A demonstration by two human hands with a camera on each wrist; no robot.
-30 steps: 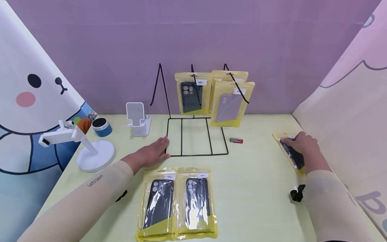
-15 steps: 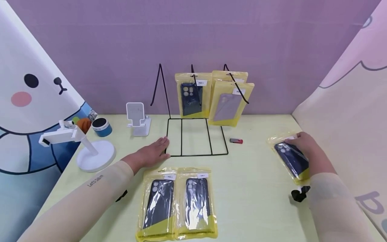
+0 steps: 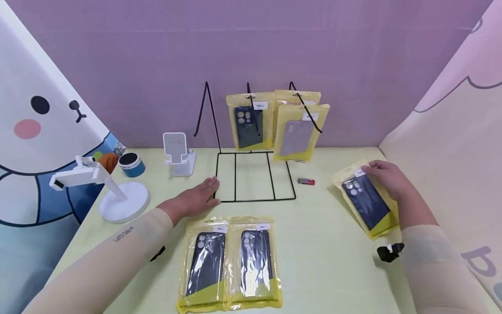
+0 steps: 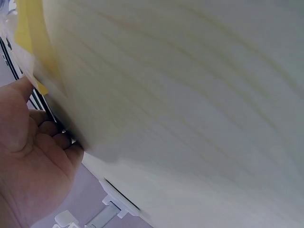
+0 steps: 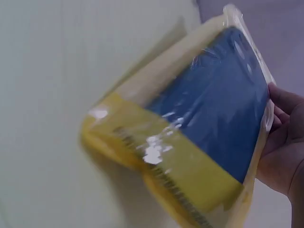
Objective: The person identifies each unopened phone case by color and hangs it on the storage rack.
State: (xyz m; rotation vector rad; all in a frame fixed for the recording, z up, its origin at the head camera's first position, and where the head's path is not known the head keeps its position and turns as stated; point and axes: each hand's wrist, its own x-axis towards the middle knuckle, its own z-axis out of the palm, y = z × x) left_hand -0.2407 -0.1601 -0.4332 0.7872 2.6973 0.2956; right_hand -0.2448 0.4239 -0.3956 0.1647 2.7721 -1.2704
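Note:
At the table's right side my right hand (image 3: 388, 179) pinches the upper right edge of a yellow-edged clear pouch holding a dark blue phone case (image 3: 365, 200). In the right wrist view the pouch (image 5: 171, 156) hangs tilted above the table, thumb on its front. My left hand (image 3: 196, 198) rests at the front left corner of a black wire display rack (image 3: 255, 201), fingers fairly straight. One pouch with a dark phone case (image 3: 249, 131) hangs on the rack's middle hook. Pouches on the right hook include a front one with a light purple phone case (image 3: 296, 137).
Two pouched dark phone cases (image 3: 205, 264) lie side by side at the front. A red USB stick (image 3: 306, 181) lies right of the rack. Leftward stand a white phone stand (image 3: 180, 155), a blue round speaker (image 3: 132, 165) and a white round-based holder (image 3: 124, 203).
My right hand has lifted the pouched phone case off the table and brought it leftward, turning its front more into view. The left hand has stayed at the rack.

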